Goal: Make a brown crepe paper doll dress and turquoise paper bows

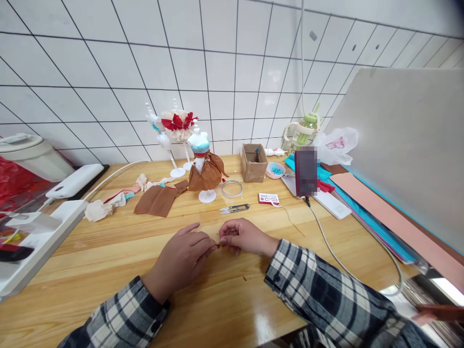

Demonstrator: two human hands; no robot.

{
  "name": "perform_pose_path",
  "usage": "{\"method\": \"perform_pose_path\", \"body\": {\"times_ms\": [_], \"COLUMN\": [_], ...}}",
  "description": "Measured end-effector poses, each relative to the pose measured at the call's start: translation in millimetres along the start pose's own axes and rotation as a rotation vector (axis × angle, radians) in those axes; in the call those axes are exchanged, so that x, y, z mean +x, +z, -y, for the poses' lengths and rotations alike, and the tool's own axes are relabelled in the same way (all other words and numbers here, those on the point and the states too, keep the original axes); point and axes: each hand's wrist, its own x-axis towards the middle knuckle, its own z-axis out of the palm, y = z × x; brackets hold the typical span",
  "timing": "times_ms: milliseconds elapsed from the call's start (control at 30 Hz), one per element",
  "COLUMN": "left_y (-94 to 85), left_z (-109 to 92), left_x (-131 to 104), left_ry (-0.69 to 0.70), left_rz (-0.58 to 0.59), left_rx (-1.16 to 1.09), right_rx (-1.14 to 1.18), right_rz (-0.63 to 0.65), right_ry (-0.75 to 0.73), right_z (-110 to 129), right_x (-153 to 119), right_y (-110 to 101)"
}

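Observation:
My left hand (185, 257) and my right hand (243, 236) meet over the middle of the table, fingertips nearly touching. Both are closed in a pinch on a small brown piece (218, 246), mostly hidden by the fingers; its material cannot be made out. Beyond them lie thread snips (235, 209) with black handles and a metal ring (232, 188). A small white dress form (199, 140) stands behind, wearing a blue and red band and a gathered brown skirt (206, 175). To its left is a folded brown sheet (155, 200).
Behind stand more dress forms (164, 141), a cardboard box (253, 166) and a pink bowl (275, 170). A red-and-white packet (268, 198) trails a thread. On the right, a phone (306, 171) stands with its cable (335, 256) across the table. A power strip (50, 246) lies left.

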Motion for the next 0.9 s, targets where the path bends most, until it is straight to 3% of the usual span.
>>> {"method": "perform_pose_path", "body": {"times_ms": [133, 233, 333, 467, 567, 667, 900], "left_y": [-3.0, -2.8, 0.5, 7.2, 10.3, 11.5, 16.3], "left_z": [-1.9, -4.6, -4.9, -2.6, -0.1, 3.2, 5.1], "left_x": [0.0, 0.4, 1.5, 3.3, 5.3, 7.1, 9.9], "left_ry": [0.083, 0.102, 0.082, 0.066, -0.051, -0.252, -0.655], "left_rz": [-0.004, 0.054, 0.093, 0.112, 0.116, 0.099, 0.006], "left_rx": [0.160, 0.260, 0.243, 0.184, 0.201, 0.132, -0.621], "right_rx": [-0.150, -0.350, -0.552, -0.676, -0.797, -0.901, -0.852], "right_rz": [-0.072, -0.153, -0.230, -0.230, -0.263, -0.286, -0.391], "right_ry": [-0.053, -0.184, -0.336, -0.396, -0.449, -0.483, -0.427], "right_z": [-1.2, 2.7, 9.2, 13.8, 12.9, 11.1, 14.7], "right_x": [0.9, -1.6, -5.6, -10.3, -12.9, -14.9, -20.1], "right_y": [2.2, 3.4, 4.5, 7.2, 10.2, 15.1, 30.4]}}
